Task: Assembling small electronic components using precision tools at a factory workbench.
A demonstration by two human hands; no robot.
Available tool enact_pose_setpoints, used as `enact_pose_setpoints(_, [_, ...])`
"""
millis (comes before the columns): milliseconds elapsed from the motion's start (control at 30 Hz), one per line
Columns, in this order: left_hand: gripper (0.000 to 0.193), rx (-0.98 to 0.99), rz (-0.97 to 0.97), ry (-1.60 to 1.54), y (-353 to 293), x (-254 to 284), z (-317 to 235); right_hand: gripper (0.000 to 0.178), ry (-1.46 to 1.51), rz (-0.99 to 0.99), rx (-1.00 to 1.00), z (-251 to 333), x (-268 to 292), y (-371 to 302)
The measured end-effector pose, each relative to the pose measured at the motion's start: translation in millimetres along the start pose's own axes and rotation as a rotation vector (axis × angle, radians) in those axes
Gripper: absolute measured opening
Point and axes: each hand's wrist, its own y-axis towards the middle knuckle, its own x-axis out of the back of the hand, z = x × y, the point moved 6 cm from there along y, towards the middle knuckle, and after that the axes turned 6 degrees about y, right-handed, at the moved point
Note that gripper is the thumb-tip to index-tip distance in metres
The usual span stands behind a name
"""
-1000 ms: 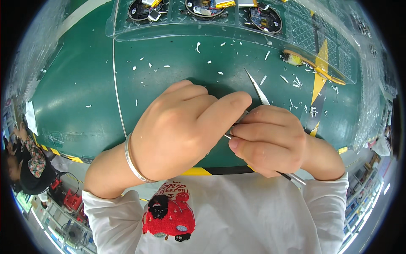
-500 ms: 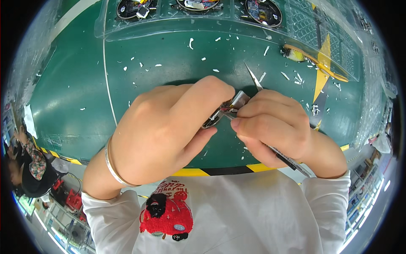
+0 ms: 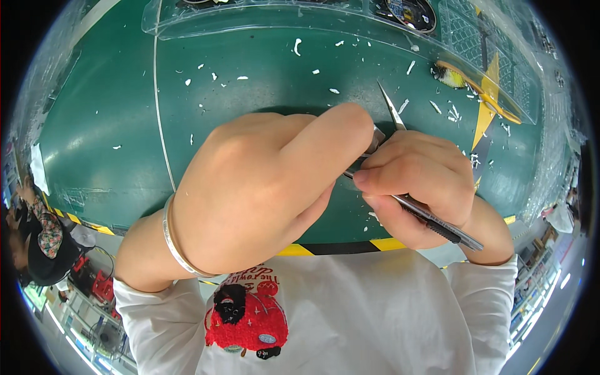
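My left hand [image 3: 262,181] is closed over a small round electronic part, mostly covered by the fingers; a silvery piece [image 3: 375,140] of it peeks out beside the index fingertip. Against that part, my right hand [image 3: 419,172] grips a slim utility knife [image 3: 440,226] with a metal body and black slider. The knife's working end is hidden between the two hands. From the top of the right hand juts a pointed metal tip [image 3: 390,105], like that of tweezers; the rest of that tool is covered. Both hands are just above the green mat [image 3: 237,50].
White scraps [image 3: 297,47] lie scattered across the mat. A clear plastic tray [image 3: 250,24] at the far side holds round electronic units [image 3: 409,14]. A wooden-handled brush [image 3: 484,94] rests at the right. Yellow-black tape [image 3: 340,248] marks the near edge. Another person [image 3: 50,240] is at far left.
My left hand has turned further over the round part, which showed more before and is now nearly hidden. Both hands sit a little farther right. The view has shifted slightly.
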Motion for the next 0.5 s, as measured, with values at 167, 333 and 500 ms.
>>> enact_pose_setpoints(167, [0.048, -0.001, 0.007, 0.035, 1.5, -0.1, -0.7, 0.014, -0.008, 0.003, 0.0, -0.6, -1.6, -0.5])
enact_pose_setpoints(333, [0.047, -0.004, -0.01, 0.074, 2.5, 1.9, -1.4, 0.014, -0.099, 0.001, 0.047, 5.3, -3.0, -1.0])
enact_pose_setpoints(500, [0.046, -0.005, -0.04, 0.056, 3.0, 1.0, -1.3, 0.014, -0.118, -0.053, 0.024, 3.9, 0.7, -1.7])
